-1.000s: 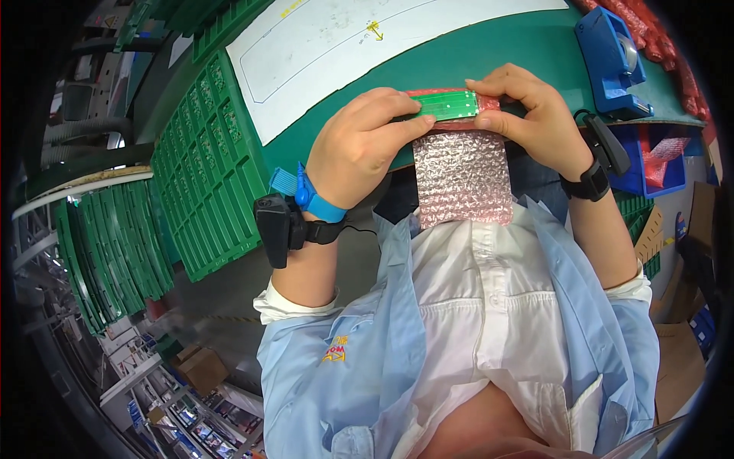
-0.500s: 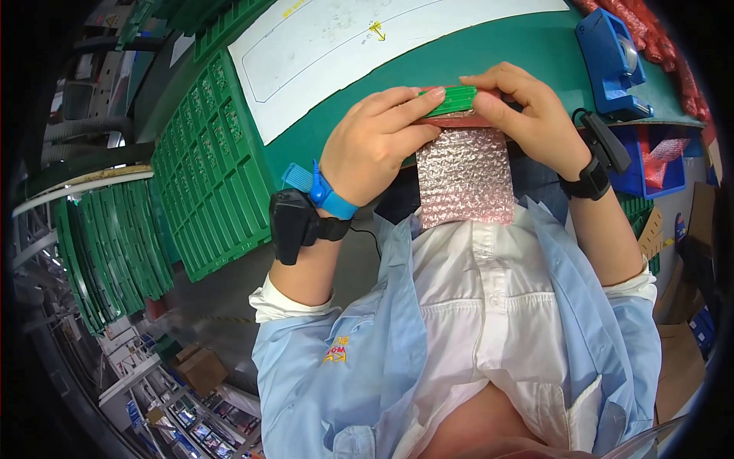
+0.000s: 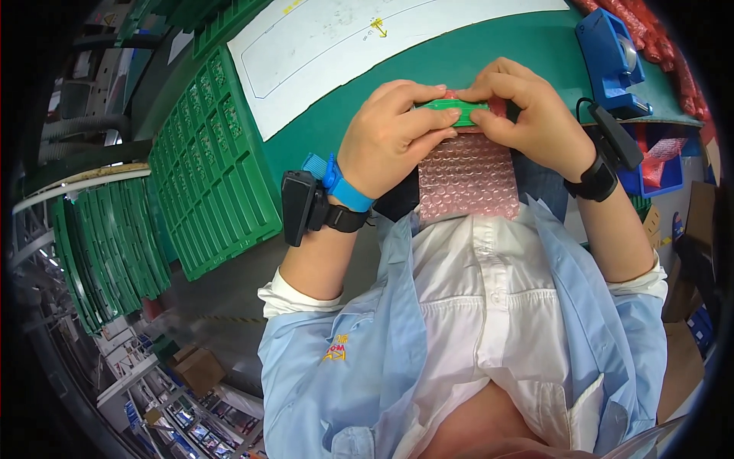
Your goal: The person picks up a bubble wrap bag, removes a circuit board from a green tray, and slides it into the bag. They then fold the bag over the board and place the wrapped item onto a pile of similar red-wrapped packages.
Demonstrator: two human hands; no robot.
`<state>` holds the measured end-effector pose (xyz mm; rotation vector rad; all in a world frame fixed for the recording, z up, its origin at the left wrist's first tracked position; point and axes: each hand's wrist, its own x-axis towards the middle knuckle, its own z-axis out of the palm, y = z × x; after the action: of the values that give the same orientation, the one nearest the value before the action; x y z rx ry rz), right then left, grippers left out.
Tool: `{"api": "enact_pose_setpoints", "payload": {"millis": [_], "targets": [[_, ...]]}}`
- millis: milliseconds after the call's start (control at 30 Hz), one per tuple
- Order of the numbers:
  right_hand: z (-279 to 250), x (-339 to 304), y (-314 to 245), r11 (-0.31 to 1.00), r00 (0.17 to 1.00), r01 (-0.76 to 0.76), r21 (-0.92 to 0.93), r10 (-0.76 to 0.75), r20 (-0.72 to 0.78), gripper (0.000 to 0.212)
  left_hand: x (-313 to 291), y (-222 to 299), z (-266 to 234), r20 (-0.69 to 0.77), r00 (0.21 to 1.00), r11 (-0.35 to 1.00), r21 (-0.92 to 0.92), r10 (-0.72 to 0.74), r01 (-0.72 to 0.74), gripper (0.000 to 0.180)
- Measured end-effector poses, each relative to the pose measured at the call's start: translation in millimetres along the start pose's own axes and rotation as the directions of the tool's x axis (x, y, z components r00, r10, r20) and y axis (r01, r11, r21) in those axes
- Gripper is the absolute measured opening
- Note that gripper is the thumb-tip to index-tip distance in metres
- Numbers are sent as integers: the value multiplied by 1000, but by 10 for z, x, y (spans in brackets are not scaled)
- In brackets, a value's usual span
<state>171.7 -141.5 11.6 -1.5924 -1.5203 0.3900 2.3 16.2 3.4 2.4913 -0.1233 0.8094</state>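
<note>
A small green circuit-board stack [image 3: 468, 113], thin layers with pale edges, is held at the edge of the table in front of me. Beneath it a pink bubble-wrap bag [image 3: 468, 176] hangs down toward my shirt, its upper part folded and partly hidden by my fingers. My left hand [image 3: 386, 134] is closed on the stack from the left, its fingertips lying over the green face. From the right, my right hand [image 3: 539, 115] pinches the stack's other end and the reddish wrap behind it. Both thumbs and fingers nearly meet across it.
At left stands a green compartment tray [image 3: 222, 199] with small circuit boards in some slots. A white sheet [image 3: 306, 57] lies on the green table [image 3: 306, 141]. A blue tape dispenser [image 3: 608, 65] and red bubble-wrap bags [image 3: 669, 57] are at right, above a blue bin [image 3: 673, 180].
My left hand has shifted right along the stack, with its fingers now further over the green face. The stack has turned more level and dropped slightly; the right hand's fingers have curled in.
</note>
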Motion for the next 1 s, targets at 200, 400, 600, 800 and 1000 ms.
{"api": "enact_pose_setpoints", "payload": {"millis": [200,400,600,800,1000], "targets": [[60,-61,-113,979,996,57,-196,-70,-60,25,-40,-20,44,-7,999,999,1,34,-34,23],[100,-71,-23,994,991,-1,-113,-15,-135,30,1,-58,64,-27,999,1000,2,22,-22,23],[-73,74,203,997,998,57,-45,-56,14,34,-6,-23,155,-83,996,1000,-15,-25,24,18],[-205,345,62,974,906,-215,-70,226,357,36,-59,29,149,-83,992,994,46,-99,104,28],[-134,400,-80,946,877,-128,-298,248,411,38,-179,88,180,-56,895,878,-232,-443,420,65]]}}
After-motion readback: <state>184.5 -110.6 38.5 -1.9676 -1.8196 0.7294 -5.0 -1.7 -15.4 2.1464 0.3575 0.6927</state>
